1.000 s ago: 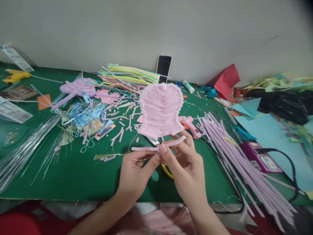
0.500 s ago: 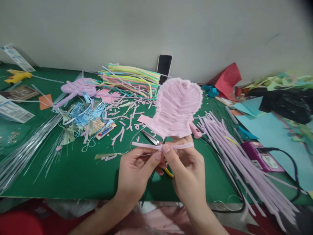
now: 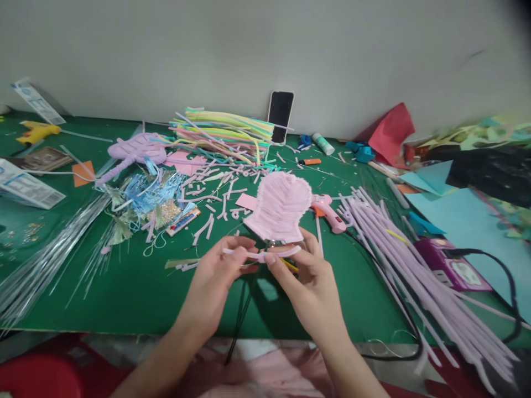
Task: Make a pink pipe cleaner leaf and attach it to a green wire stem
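A pink leaf-shaped piece made of pipe cleaners tilts away from me over the green table, just above my hands. My left hand and my right hand both pinch a short pink pipe cleaner strip that runs crosswise under the leaf's base. A dark wire stem hangs down from the leaf between my hands. Fingers of both hands are closed on the strip.
A pink glue gun lies right of the leaf. A bundle of lilac pipe cleaners fans out at the right. Coloured pipe cleaners, a phone leaning on the wall, cut scraps, silver wires and blue paper crowd the table.
The leaf has come down from upright and now tilts flat and low toward the table. Both hands moved slightly lower and forward, still pinching the strip.
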Demonstrator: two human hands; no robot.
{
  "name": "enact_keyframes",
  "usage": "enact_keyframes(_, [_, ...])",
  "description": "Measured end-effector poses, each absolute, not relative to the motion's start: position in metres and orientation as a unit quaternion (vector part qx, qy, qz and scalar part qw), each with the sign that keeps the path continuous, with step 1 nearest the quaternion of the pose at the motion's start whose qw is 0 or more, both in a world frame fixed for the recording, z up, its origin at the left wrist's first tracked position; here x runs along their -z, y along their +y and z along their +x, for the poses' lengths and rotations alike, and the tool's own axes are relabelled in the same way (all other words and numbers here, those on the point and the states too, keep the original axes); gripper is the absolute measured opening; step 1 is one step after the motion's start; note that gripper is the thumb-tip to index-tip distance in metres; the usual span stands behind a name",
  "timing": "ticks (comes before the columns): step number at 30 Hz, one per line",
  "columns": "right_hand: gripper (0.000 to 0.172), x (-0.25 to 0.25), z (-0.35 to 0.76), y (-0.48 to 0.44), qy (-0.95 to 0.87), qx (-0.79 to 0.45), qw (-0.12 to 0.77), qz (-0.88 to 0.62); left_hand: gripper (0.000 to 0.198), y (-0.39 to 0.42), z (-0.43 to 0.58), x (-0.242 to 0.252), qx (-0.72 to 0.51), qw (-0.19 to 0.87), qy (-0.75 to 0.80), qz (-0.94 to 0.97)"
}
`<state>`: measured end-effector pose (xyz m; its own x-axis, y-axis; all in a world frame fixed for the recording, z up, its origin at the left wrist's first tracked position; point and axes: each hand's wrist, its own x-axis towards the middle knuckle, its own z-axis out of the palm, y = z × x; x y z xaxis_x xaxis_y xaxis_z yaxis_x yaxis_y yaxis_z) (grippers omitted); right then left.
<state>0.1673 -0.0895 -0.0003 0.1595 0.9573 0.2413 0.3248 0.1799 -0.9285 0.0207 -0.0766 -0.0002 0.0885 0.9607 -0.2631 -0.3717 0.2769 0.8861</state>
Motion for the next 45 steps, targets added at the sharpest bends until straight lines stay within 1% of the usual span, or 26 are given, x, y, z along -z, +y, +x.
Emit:
enact_keyframes(2, [0.01,0.004,0.165,-0.089,-0.564,-0.313,0.514,-0.566,0.038,-0.07,0.002,-0.001,-0.453,0.671,0.458,0.366])
enact_keyframes(4, [0.01,0.007,0.162,-0.088,-0.555,-0.322,0.516,-0.568,0.04,-0.062,-0.014,-0.007,-0.413,0.631,0.479,0.45])
enact_keyframes(6, [0.009,0.008,0.158,-0.086,-0.548,-0.333,0.519,-0.565,0.03,-0.056,-0.023,-0.014,-0.362,0.579,0.501,0.531])
enact_keyframes(9, [0.009,0.009,0.155,-0.084,-0.546,-0.343,0.521,-0.559,0.021,-0.052,-0.02,-0.021,-0.335,0.565,0.519,0.547])
enact_keyframes(11, [0.009,0.008,0.154,-0.083,-0.551,-0.338,0.519,-0.559,0.017,-0.053,-0.013,-0.02,-0.339,0.568,0.514,0.545])
enact_keyframes(18, [0.01,0.002,0.152,-0.087,-0.579,-0.291,0.522,-0.554,0.013,-0.058,-0.006,-0.015,-0.387,0.584,0.497,0.512])
enact_keyframes(22, [0.011,0.004,0.149,-0.089,-0.573,-0.298,0.53,-0.55,0.01,-0.06,-0.009,-0.015,-0.392,0.591,0.494,0.503])
enact_keyframes(25, [0.011,0.007,0.149,-0.089,-0.585,-0.295,0.519,-0.549,0.008,-0.06,-0.009,-0.012,-0.397,0.607,0.506,0.466])
enact_keyframes(29, [0.013,0.01,0.147,-0.086,-0.612,-0.259,0.492,-0.562,0.015,-0.058,-0.006,-0.008,-0.417,0.613,0.521,0.422])
enact_keyframes(34, [0.017,0.006,0.147,-0.087,-0.673,-0.155,0.457,-0.561,0.021,-0.054,-0.003,-0.007,-0.436,0.606,0.531,0.4])
enact_keyframes(36, [0.018,0.002,0.15,-0.09,-0.687,-0.134,0.451,-0.553,0.023,-0.054,-0.004,-0.005,-0.434,0.605,0.534,0.401])
enact_keyframes(38, [0.021,-0.003,0.155,-0.096,-0.68,-0.156,0.472,-0.539,0.024,-0.054,-0.006,-0.004,-0.426,0.599,0.544,0.404])
enact_keyframes(40, [0.021,-0.007,0.16,-0.1,-0.628,-0.214,0.529,-0.528,0.026,-0.055,-0.008,-0.003,-0.417,0.591,0.556,0.41])
enact_keyframes(42, [0.016,-0.008,0.165,-0.102,-0.534,-0.288,0.59,-0.533,0.028,-0.056,-0.009,-0.003,-0.417,0.582,0.562,0.415])
enact_keyframes(43, [0.014,-0.007,0.167,-0.101,-0.487,-0.33,0.603,-0.538,0.03,-0.056,-0.009,-0.004,-0.423,0.579,0.561,0.414])
enact_keyframes(45, [0.014,-0.004,0.17,-0.097,-0.437,-0.425,0.577,-0.544,0.04,-0.057,-0.008,-0.005,-0.445,0.577,0.554,0.403])
